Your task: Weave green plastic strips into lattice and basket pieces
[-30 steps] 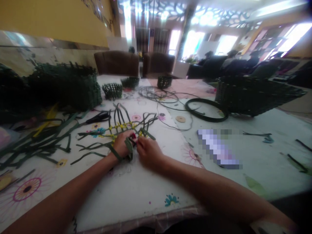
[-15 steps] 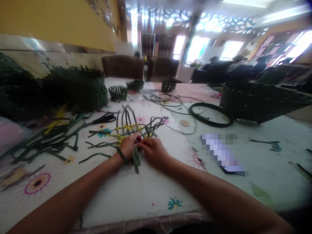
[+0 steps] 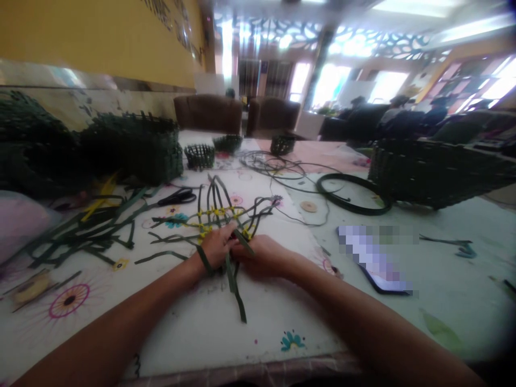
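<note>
1. Nearest: white table cover (image 3: 181, 328) with printed flowers, under both forearms.
2. Left hand (image 3: 215, 248): curled at the near edge of the mat, fingers pointing right. 1 dark green strip (image 3: 205, 261) lies across the wrist.
3. Right hand (image 3: 262, 257): curled beside and touching the left hand, fingers pointing left. Grip: both hands are closed in toward each other, fingertips hidden among the strips. Cannot tell whether either is clenched on a strip, or on which.
4. Hanging strip (image 3: 235, 289): runs from between the hands toward the near side, flat on the cover.
5. Woven mat (image 3: 217, 219): just beyond the hands, dark green strips crossed with yellow strips, loose ends fanning out to the far side.
6. Left of the mat: heap of loose green strips (image 3: 84, 232). Beyond it, black-handled scissors (image 3: 175, 197).
7. Right of the mat: phone (image 3: 374, 259), largely blurred. Farther on, wooden disc (image 3: 308, 206) and coil of dark strip (image 3: 350, 193).
8. Far middle: tangle of thin wire (image 3: 274, 164), 3 small open-weave baskets (image 3: 199, 156) beyond the mat.
9. Far left and right: large woven baskets (image 3: 133, 150), 1 on each side.
10. Farthest: 2 brown armchairs (image 3: 207, 114). Seated people (image 3: 403, 110) at far right, apart from the table.
</note>
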`<state>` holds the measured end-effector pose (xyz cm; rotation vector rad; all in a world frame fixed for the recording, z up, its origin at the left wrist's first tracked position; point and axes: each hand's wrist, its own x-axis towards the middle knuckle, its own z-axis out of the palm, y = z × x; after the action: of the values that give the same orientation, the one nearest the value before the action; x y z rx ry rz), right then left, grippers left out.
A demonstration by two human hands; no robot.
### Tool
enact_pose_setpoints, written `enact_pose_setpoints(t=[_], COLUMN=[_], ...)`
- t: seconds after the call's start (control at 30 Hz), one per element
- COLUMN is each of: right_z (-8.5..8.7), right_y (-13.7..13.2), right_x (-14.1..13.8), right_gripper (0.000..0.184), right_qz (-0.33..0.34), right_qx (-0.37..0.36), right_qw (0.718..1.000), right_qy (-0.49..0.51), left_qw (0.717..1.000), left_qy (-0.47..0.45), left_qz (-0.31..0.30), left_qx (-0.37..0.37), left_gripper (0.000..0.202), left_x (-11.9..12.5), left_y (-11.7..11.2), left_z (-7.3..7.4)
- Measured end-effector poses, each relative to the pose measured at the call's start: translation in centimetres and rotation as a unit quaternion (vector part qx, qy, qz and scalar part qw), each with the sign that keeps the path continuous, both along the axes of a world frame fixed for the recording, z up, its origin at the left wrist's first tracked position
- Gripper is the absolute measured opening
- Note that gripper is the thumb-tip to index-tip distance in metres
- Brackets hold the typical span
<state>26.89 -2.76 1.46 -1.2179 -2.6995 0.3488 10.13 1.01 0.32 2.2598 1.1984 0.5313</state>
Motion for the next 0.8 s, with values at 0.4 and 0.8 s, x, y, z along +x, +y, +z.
enact_pose_setpoints(t=[0.4,0.8], right_z=[-0.2,-1.5], right_y=[-0.3,-0.1], right_x=[-0.1,-2.5], right_gripper=[0.024,0.016], right_qz=[-0.161,-0.118], right_qx=[0.065,-0.161], right_qw=[0.931,0.850], right_qy=[0.320,0.488], left_qw=[0.977,0.942], left_qy=[-0.184,-0.303], left_qz=[0.106,0.141], left_qx=[0.024,0.016], left_gripper=[0.014,0.008], left_x=[-1.9,0.4], left_y=[1.7,-1.3], left_z=[0.3,1.8])
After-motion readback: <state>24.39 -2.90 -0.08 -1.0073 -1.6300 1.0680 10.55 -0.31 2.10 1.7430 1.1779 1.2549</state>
